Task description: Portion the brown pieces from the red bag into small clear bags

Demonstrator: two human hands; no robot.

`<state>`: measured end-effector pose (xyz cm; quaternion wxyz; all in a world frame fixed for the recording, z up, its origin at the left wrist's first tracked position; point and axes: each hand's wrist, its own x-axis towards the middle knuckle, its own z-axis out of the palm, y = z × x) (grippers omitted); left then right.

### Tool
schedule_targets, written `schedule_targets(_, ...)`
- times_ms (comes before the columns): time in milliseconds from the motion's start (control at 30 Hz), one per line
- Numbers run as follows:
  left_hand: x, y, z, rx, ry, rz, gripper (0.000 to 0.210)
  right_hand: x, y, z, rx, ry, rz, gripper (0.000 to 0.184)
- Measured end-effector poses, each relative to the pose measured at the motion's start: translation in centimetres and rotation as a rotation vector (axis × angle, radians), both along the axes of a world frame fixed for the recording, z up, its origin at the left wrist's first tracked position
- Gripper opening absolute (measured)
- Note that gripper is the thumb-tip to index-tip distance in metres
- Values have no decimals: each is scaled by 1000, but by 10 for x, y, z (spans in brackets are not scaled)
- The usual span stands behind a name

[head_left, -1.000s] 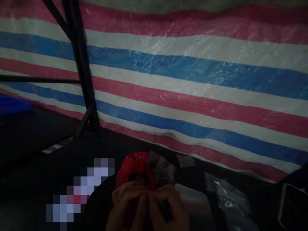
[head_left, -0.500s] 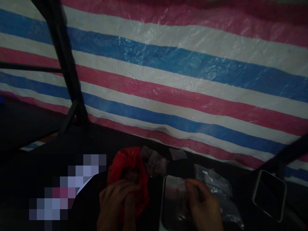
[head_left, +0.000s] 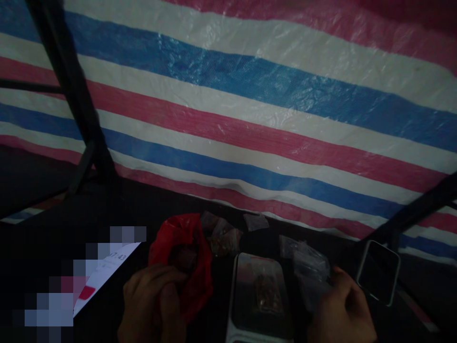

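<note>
A red plastic bag (head_left: pixel 200 286) stands with its mouth open, and what lies inside is too dark to name. My left hand (head_left: pixel 153 300) is closed around its near rim. A small clear bag of brownish bits (head_left: pixel 267 293) lies on the dark top plate of a white-edged device, which looks like a small scale (head_left: pixel 246 271). To the right of it, my right hand (head_left: pixel 342 309) is closed, fingers curled, beside loose clear plastic bags (head_left: pixel 309 262) and partly over them. Whether a bag is pinched in its fingers is hidden.
Behind the red bag lie several small filled clear bags (head_left: pixel 226 240) and another small bag (head_left: pixel 256 221). A dark-screened, light-rimmed device (head_left: pixel 379 272) is at the right. A bright, partly pixelated sheet or screen (head_left: pixel 107 271) sits left. Striped sheeting (head_left: pixel 250 124) and a dark post (head_left: pixel 74 90) stand behind.
My right hand has moved right, off the scale to the loose clear bags. The small filled bag now lies on the plate. My left hand remains at the red bag; the view has shifted slightly.
</note>
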<state>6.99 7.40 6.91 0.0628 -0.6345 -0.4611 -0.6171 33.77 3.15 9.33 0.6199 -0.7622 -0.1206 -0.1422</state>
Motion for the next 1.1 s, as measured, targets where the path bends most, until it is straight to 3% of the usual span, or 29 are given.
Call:
schedule_targets(200,2,-1,4,43,0,-8,22,4,-1,11,36,117,34,30)
schedule_targets(367,8,0,6,17,-2,29,21,9,-4,9,18,55,53,29)
schedule_targets(600,11,0,6,26,-12,76,18,16,-12,10,-53,62,194,34)
schedule_targets(733,11,-1,5,24,27,61,18,25,-15,5,-83,-65,376,40)
schedule_targets(900,15,1,9,45,47,52,18,19,-11,4,-162,-308,768,31)
schedule_targets(1100,19,2,12,52,77,49,19,3,-3,3,-287,-296,995,23)
